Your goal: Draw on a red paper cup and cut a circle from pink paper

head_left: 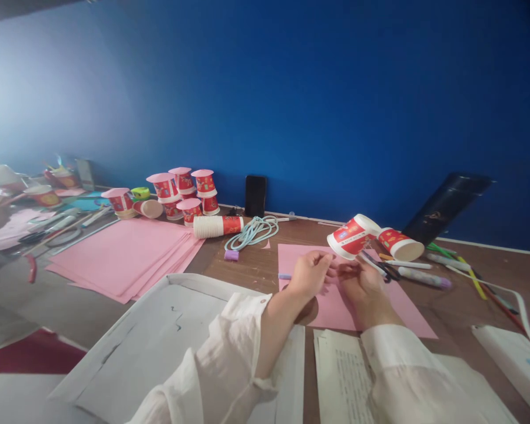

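Note:
My left hand (311, 275) is over a pink sheet (406, 309), its fingers curled together. My right hand (364, 290) is close beside it, fingers bent inward towards the left. Anything small between the fingers is hidden. Just above both hands a red and white paper cup (352, 237) tilts with its rim down to the left; I cannot tell whether fingers touch it. Another paper cup (400, 244) lies on its side to the right. Scissors (391, 272) with dark handles lie by my right hand, partly covered by it.
Stacked cups with pink discs (165, 187), a nested cup stack (216, 226), a coiled pale cable (252, 231) and a phone (255, 195) stand or lie behind. Pink sheets (128, 256) and a white box lid (154, 330) are left. A black bottle (448, 206) leans right, near pens (424, 277).

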### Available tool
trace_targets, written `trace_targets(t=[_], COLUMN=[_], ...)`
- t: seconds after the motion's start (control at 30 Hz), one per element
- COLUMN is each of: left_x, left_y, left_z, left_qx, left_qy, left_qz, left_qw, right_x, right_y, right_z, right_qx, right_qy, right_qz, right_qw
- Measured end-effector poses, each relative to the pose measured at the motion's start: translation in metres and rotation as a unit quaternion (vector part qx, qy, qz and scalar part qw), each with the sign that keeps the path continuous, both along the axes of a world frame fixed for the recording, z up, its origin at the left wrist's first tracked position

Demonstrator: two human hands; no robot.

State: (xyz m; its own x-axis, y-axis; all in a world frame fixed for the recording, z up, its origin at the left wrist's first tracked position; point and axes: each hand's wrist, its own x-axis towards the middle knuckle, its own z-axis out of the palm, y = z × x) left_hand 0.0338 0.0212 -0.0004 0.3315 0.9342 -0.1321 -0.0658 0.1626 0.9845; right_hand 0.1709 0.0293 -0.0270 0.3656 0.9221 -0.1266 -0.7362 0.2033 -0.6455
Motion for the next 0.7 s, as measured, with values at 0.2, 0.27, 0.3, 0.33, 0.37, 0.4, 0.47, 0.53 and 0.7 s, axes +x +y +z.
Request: trace_targets(t=[0.2,0.27,0.3,0.33,0.37,0.4,0.47,0.53,0.7], left_x=[-0.036,-0.055,-0.066,-0.076,-0.085,-0.093,-0.105,-0.109,-0.104], left_y=[0.018,0.022,0.022,0.022,0.02,0.018,0.014,0.009,0.002], left_z=[0.032,0.041,0.044,0.045,0.045,0.043,0.035,0.024,0.01], left_qx=[0.159,0.222,0.261,0.297,0.322,0.337,0.361,0.374,0.373], left_qy=[0.15,0.26,0.319,0.373,0.418,0.452,0.505,0.534,0.567], left_qz=[0.066,-0.001,-0.033,-0.061,-0.081,-0.098,-0.12,-0.133,-0.11], left_qw=[0.974,0.94,0.91,0.877,0.846,0.82,0.775,0.747,0.726], right_x=[0.004,0.003,0.002,0.0,-0.001,-0.003,-0.006,-0.008,-0.007], right_y=[0.0,-0.001,-0.001,-0.002,-0.002,-0.002,-0.003,-0.003,-0.004], right_z=[0.005,0.006,0.006,0.006,0.005,0.005,0.005,0.005,0.006], right_qx=[-0.035,-0.037,-0.038,-0.038,-0.038,-0.036,-0.028,-0.019,-0.014], right_qy=[0.082,0.093,0.097,0.099,0.099,0.099,0.098,0.098,0.1], right_qz=[0.028,0.034,0.036,0.038,0.04,0.041,0.043,0.046,0.061], right_qw=[0.996,0.994,0.994,0.994,0.994,0.994,0.994,0.994,0.993])
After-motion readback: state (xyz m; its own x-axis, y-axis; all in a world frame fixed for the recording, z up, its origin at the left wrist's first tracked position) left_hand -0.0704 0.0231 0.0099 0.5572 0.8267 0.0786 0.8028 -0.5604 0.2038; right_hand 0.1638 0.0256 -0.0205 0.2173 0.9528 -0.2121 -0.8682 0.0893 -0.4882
